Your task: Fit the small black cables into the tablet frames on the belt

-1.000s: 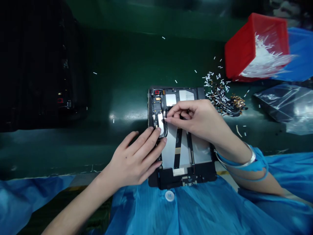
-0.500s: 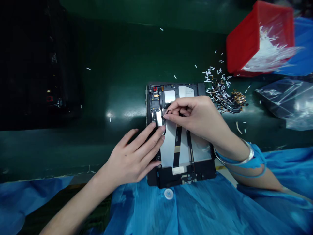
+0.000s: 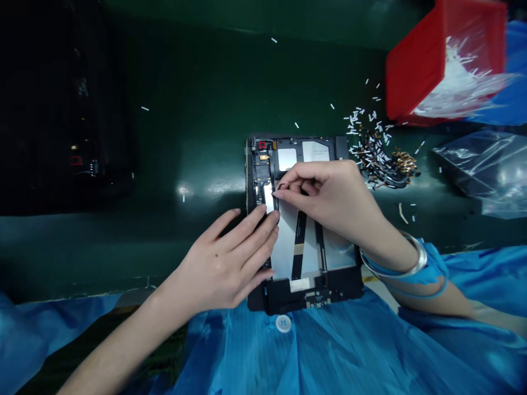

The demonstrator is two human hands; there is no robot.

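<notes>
An opened tablet (image 3: 284,260), its inside facing up, lies at the table's front edge, partly over the blue garment. Silvery plates, black flex cables (image 3: 299,241) and a small red-framed part (image 3: 262,145) show on it. My left hand (image 3: 230,255) lies flat with fingers extended over the tablet's left side, fingertips touching the narrow strip of parts there. Thumb and index finger of my right hand (image 3: 325,189) pinch a thin black cable (image 3: 281,185) above that same strip. Most of the cable is hidden by my fingers.
To the right lies a pile of small black cables (image 3: 376,162) with white strips scattered around it. Behind it a red bin (image 3: 414,77) rests on its side, holding white strips in plastic. A clear bag (image 3: 486,170) is nearby. Dark devices (image 3: 61,137) occupy the left.
My right fingertips have shifted very slightly left along the strip, still pinching. My left fingers have moved a touch up and to the right. The view has tilted a little.
</notes>
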